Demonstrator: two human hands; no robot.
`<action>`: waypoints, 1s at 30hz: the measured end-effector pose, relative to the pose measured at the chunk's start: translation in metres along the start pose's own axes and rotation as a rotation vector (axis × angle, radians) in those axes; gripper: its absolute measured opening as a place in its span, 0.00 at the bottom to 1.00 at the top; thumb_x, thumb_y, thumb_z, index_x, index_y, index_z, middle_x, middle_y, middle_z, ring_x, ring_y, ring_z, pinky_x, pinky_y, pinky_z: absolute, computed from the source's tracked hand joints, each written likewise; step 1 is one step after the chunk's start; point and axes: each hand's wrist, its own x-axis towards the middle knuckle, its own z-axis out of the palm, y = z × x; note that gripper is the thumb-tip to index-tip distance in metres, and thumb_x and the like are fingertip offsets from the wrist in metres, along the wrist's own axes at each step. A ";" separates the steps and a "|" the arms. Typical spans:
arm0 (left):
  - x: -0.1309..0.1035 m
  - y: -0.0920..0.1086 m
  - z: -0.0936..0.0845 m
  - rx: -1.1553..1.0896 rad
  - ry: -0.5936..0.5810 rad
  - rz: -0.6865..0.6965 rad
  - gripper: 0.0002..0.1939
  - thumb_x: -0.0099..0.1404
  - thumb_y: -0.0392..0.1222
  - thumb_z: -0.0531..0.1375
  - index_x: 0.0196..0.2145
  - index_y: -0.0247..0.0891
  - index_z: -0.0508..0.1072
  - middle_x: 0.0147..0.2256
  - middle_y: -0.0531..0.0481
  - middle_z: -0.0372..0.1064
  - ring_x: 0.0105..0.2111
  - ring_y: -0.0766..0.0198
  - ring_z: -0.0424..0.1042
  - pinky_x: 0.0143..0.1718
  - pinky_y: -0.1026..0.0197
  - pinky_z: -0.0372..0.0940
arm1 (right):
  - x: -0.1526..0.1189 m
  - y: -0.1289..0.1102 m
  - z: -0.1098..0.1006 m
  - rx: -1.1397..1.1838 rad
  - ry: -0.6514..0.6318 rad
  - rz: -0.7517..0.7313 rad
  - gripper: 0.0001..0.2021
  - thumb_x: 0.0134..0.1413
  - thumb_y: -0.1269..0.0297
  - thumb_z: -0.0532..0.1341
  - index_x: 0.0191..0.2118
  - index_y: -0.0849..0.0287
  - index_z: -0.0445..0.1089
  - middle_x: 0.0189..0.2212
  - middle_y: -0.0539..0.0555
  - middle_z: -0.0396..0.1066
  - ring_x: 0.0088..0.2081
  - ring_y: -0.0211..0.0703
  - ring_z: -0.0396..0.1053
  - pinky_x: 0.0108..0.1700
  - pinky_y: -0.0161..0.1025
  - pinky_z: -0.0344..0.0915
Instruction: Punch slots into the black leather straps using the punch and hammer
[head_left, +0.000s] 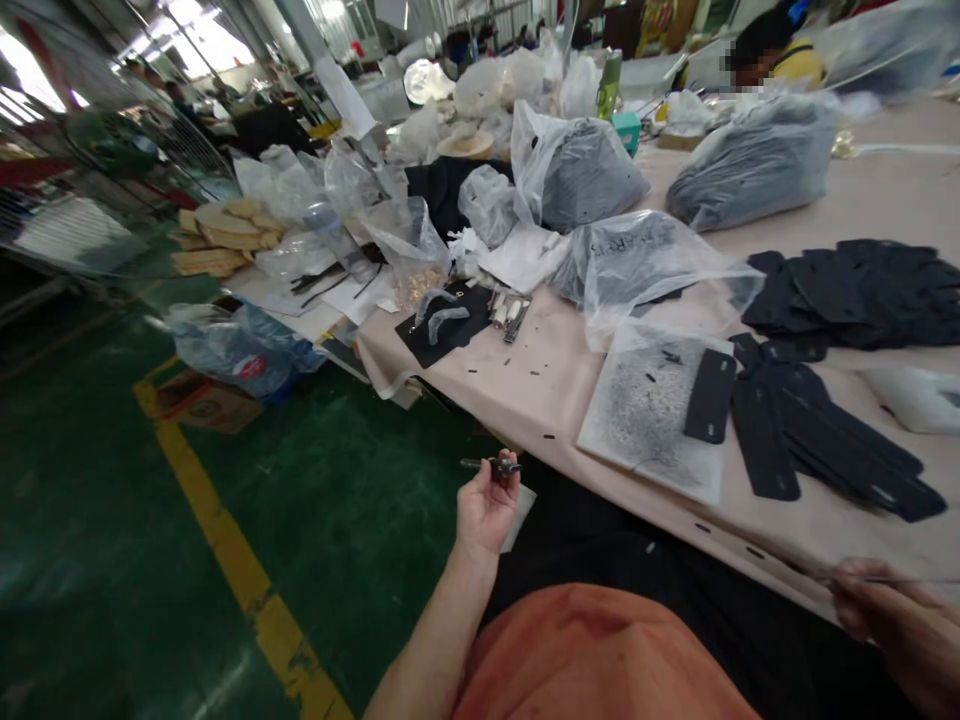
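My left hand [484, 512] is in front of the table edge, palm up, fingers closed on a small dark metal piece [504, 467] with a thin stem pointing left. My right hand [877, 605] is blurred at the lower right, beside the table edge. Its fingers are pinched together, and a thin line beside them may be a slim rod. On the table, a pale board [645, 470] covered with dark scraps lies between my hands. One black slotted strip [710, 396] rests on the board, and more black strips [832, 430] lie fanned out to its right.
A heap of black pieces [862, 290] lies at the right. Plastic bags [592, 175] of dark material stand farther back. Small metal parts [510, 312] sit beside a black sheet [442, 330]. A cardboard box [214, 402] stands on the green floor. Another person works at the far right.
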 end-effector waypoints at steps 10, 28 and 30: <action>0.007 0.010 -0.004 -0.109 0.046 0.016 0.14 0.71 0.32 0.50 0.31 0.30 0.73 0.33 0.42 0.77 0.37 0.62 0.78 0.36 0.62 0.76 | -0.099 -0.120 0.224 0.050 -0.464 -0.374 0.12 0.51 0.54 0.65 0.28 0.58 0.74 0.23 0.52 0.70 0.24 0.39 0.66 0.28 0.37 0.63; 0.019 0.027 -0.010 -0.202 0.049 0.001 0.11 0.68 0.32 0.54 0.30 0.30 0.74 0.33 0.43 0.76 0.34 0.63 0.78 0.37 0.62 0.74 | -0.105 -0.109 0.325 -0.233 -0.794 -0.999 0.08 0.62 0.70 0.55 0.39 0.56 0.71 0.33 0.54 0.69 0.35 0.40 0.69 0.38 0.38 0.66; 0.021 0.025 -0.012 -0.192 0.005 -0.016 0.08 0.67 0.32 0.56 0.31 0.30 0.74 0.34 0.42 0.76 0.36 0.62 0.78 0.38 0.62 0.74 | -0.104 -0.107 0.328 -0.254 -0.816 -1.036 0.08 0.62 0.70 0.55 0.39 0.57 0.72 0.33 0.54 0.69 0.34 0.40 0.68 0.37 0.38 0.66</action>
